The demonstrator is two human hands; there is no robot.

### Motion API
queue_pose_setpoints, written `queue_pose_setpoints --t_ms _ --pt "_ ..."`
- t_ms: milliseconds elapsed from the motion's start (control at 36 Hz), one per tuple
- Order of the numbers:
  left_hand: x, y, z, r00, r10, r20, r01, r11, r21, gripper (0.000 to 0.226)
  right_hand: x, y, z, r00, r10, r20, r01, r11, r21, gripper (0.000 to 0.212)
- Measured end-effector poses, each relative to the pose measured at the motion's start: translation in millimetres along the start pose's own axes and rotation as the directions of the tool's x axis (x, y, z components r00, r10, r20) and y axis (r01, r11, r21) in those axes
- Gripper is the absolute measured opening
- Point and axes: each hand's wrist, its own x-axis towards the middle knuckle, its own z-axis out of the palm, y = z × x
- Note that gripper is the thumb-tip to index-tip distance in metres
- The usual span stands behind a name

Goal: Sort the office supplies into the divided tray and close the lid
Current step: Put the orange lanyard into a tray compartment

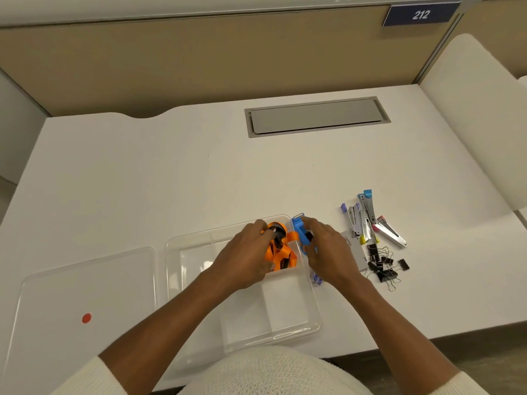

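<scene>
head view: the left hand (251, 252) presses the orange lanyard (281, 253) into the divided tray's (285, 334) far right compartment, while the right hand (328, 252) grasps the blue tape dispenser (301, 232), its long axis along the tray's right wall, just beside that compartment.

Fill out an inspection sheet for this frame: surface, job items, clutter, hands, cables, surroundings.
Surface: white desk with a shut grey hatch.
Job's things: clear divided tray holds orange lanyards in a far compartment; lid off, lying left of it; staplers, binder clips and a grey card lie right of the tray.
Clutter: nothing seen.
Grippers: left hand on the lanyards; right hand has its grip on a blue item.
Cables: nothing seen.
Surroundings: tan partition, sign 212.
</scene>
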Motion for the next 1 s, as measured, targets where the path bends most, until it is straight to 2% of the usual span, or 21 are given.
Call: queue_pose_setpoints --t_ms 56,194,306,444,583,694,806,861,917,1000 --pt "2.0 0.0 7.1 1.0 0.014 -0.003 -0.014 0.999 0.049 0.05 2.6 -1.1 3.4 1.0 -0.009 0.022 0.009 1.0 -0.009 0.067" --pt "6.3 -4.1 21.6 0.999 0.018 -0.026 -0.015 0.992 0.122 0.019 7.7 -2.7 5.4 0.999 -0.038 -0.018 0.036 0.994 -0.099 0.077" --pt "8.5 -5.8 30.2 0.997 0.006 -0.079 0.006 0.99 0.142 0.016 9.2 -5.7 8.2 0.998 -0.033 -0.06 0.025 0.99 -0.139 0.08" --pt "10.6 -4.9 33.5 0.991 -0.03 -0.128 0.046 0.991 0.127 0.018 11.5 -6.3 0.1 0.999 -0.011 -0.052 0.007 0.996 -0.085 0.062" --pt "4.2 -10.3 22.6 0.989 -0.059 -0.134 0.055 0.998 -0.033 0.025 10.8 -8.7 -19.1 0.989 -0.119 -0.09 0.114 0.992 -0.059 0.037" --pt "-0.9 -15.1 20.8 0.981 -0.036 -0.193 0.02 0.997 -0.081 0.028 13.2 -22.1 -26.1 0.994 -0.078 -0.073 0.085 0.991 0.107 0.022" --pt "-2.8 -17.1 24.7 0.987 0.011 -0.16 -0.016 0.999 -0.035 0.02 15.9 -42.4 -16.9 0.996 0.088 -0.035 -0.069 0.931 0.358 0.011" --pt "-3.0 -14.9 26.8 0.988 0.038 -0.147 -0.04 0.999 -0.013 0.018 14.4 -50.1 -8.7 0.99 0.144 -0.012 -0.127 0.907 0.402 0.01" --pt "-3.1 -12.3 28.5 0.988 0.045 -0.147 -0.046 0.999 -0.004 0.017 13.1 -54.5 0.6 0.995 0.098 0.009 -0.097 0.95 0.296 0.018" --pt "-3.7 -8.9 28.9 0.987 0.056 -0.148 -0.058 0.998 -0.007 0.015 7.5 -58.1 9.2 0.988 -0.053 0.145 0.049 0.998 0.028 0.025"
